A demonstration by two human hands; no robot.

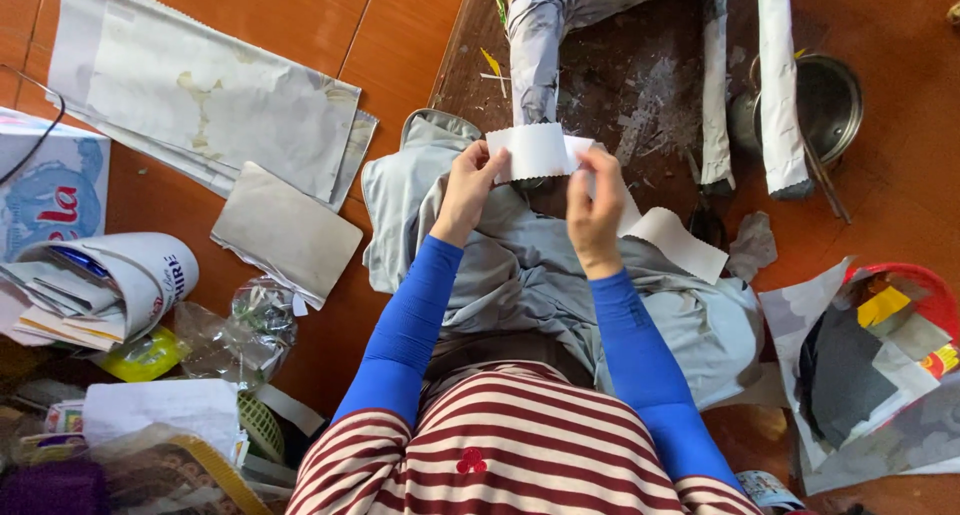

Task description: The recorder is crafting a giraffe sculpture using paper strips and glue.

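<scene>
Head view looks down on my lap, where my left hand (467,187) and my right hand (593,210) hold a white paper strip with scalloped edge (535,151) above the grey cloth (530,275) over my knees. Left fingers pinch the strip's near end; right thumb and fingers are closed on it further along, and the loose tail (680,240) trails off toward my right knee. To handle it well, I judge I should keep the span between my hands taut and level, grip only the margins, and keep the tail clear of the dirty brown board (640,95) in front of me.
</scene>
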